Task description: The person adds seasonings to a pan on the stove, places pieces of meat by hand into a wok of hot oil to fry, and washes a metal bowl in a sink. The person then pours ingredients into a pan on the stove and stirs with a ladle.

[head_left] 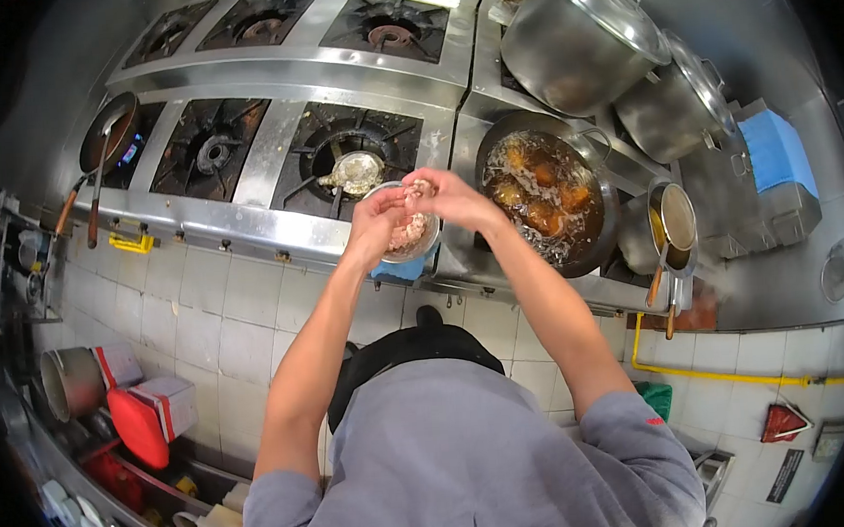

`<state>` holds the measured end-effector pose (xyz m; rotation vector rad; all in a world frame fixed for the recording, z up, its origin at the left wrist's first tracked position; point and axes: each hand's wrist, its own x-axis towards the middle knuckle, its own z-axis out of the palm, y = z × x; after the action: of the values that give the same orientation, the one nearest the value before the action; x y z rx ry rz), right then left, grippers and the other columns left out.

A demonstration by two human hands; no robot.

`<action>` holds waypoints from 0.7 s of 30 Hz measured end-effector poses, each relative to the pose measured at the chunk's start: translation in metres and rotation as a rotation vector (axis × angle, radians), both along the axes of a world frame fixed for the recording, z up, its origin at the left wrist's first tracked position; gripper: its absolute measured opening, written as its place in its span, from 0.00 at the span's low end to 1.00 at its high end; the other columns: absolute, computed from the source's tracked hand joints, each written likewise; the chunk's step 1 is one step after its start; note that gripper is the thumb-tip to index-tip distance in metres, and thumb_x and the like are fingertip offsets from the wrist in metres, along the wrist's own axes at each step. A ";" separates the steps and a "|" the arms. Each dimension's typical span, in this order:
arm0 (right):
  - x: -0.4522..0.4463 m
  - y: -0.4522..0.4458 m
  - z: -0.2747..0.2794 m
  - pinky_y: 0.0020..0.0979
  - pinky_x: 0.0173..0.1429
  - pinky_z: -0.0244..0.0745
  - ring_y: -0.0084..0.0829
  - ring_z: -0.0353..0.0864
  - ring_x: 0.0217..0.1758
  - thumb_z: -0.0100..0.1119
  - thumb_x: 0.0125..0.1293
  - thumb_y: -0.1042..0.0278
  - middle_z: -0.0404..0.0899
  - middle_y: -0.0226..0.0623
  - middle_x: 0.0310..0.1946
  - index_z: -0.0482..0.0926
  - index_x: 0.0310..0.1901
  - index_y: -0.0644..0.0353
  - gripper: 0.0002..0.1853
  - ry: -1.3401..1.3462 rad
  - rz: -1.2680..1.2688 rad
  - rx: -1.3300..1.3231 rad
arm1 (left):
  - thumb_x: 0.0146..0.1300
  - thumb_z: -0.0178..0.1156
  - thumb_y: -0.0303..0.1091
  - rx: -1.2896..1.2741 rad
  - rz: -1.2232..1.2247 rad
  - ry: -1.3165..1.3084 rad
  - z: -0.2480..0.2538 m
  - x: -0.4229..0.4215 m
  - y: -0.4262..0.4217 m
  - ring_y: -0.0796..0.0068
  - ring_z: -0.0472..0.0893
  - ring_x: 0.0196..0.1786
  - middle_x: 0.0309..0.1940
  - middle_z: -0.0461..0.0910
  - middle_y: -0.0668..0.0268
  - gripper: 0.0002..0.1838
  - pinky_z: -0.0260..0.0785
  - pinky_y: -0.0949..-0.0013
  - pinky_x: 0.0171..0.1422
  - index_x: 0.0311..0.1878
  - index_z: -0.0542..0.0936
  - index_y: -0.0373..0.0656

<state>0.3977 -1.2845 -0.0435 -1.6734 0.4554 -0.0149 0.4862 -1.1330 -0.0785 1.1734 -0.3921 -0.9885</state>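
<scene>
A round bowl (428, 245) sits at the stove's front edge, with pale pink raw meat (406, 234) in it. Above the bowl my left hand (375, 230) and my right hand (455, 204) come together, fingers bent around a clump of the same pinkish meat (420, 192). The fingers partly cover the clump, and my left hand hides part of the bowl. Just to the right, a large dark wok (596, 238) holds bubbling oil with several browned pieces (547, 219) frying in it.
Behind my hands, a small crusted metal dish (357, 173) rests on a burner. Two big lidded pots (573, 51) (671, 103) stand behind the wok. Strainers (677, 217) with wooden handles lie at right. A frying pan (110, 138) is at the far left.
</scene>
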 end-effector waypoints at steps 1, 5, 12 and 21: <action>-0.004 0.002 -0.006 0.26 0.48 0.73 0.23 0.79 0.42 0.61 0.63 0.69 0.82 0.31 0.39 0.77 0.50 0.63 0.14 -0.081 0.072 -0.148 | 0.62 0.53 0.19 -0.003 -0.011 -0.009 0.002 0.000 0.000 0.78 0.80 0.45 0.43 0.82 0.63 0.16 0.74 0.75 0.48 0.54 0.78 0.34; -0.009 0.011 0.000 0.31 0.46 0.76 0.26 0.81 0.39 0.66 0.54 0.72 0.84 0.37 0.37 0.80 0.46 0.65 0.17 0.030 -0.046 -0.433 | 0.56 0.48 0.14 0.097 -0.082 -0.144 0.005 0.000 0.004 0.78 0.79 0.45 0.44 0.80 0.62 0.22 0.73 0.74 0.50 0.55 0.77 0.33; -0.014 0.005 0.004 0.26 0.50 0.78 0.24 0.81 0.44 0.56 0.67 0.75 0.81 0.37 0.41 0.77 0.50 0.63 0.10 -0.046 -0.129 0.338 | 0.57 0.53 0.17 0.100 -0.103 -0.298 0.000 0.000 0.010 0.72 0.79 0.46 0.43 0.81 0.61 0.24 0.71 0.72 0.53 0.59 0.74 0.33; -0.020 0.001 0.008 0.28 0.45 0.78 0.25 0.79 0.42 0.55 0.70 0.69 0.79 0.39 0.43 0.71 0.50 0.62 0.11 -0.059 -0.181 0.591 | 0.59 0.62 0.22 0.116 -0.145 -0.218 -0.002 -0.011 -0.001 0.80 0.77 0.39 0.38 0.79 0.67 0.15 0.70 0.75 0.42 0.50 0.77 0.39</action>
<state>0.3778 -1.2832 -0.0354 -1.0466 0.5065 -0.0575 0.4755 -1.1344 -0.0801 1.3781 -0.6070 -1.0223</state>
